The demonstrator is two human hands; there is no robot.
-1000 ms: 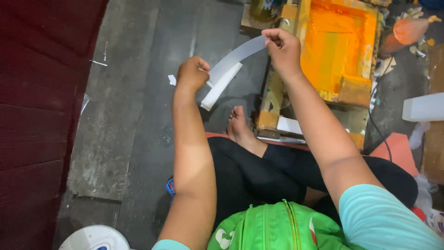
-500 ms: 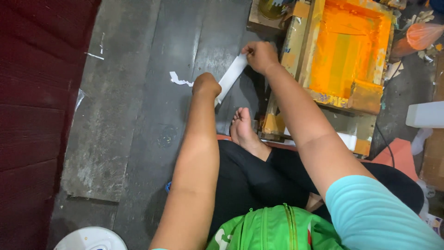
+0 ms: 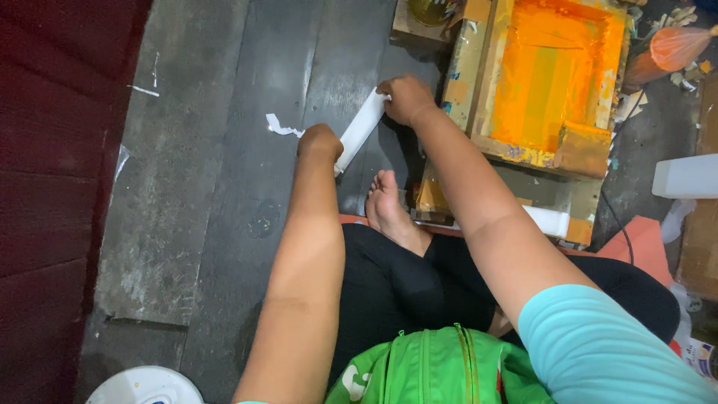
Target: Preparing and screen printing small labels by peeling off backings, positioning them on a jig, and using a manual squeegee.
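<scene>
A wooden screen frame [image 3: 550, 82] coated in orange ink lies on the dark floor [image 3: 209, 187]. A white scrap [image 3: 281, 126] lies to its left. A green bag [image 3: 441, 366] sits at bottom centre. A red wall [image 3: 52, 187] runs along the left edge.

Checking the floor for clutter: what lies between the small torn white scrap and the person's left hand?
In the head view, only bare dark floor separates the white scrap from the left hand, which holds the white strip together with the right hand.
</scene>
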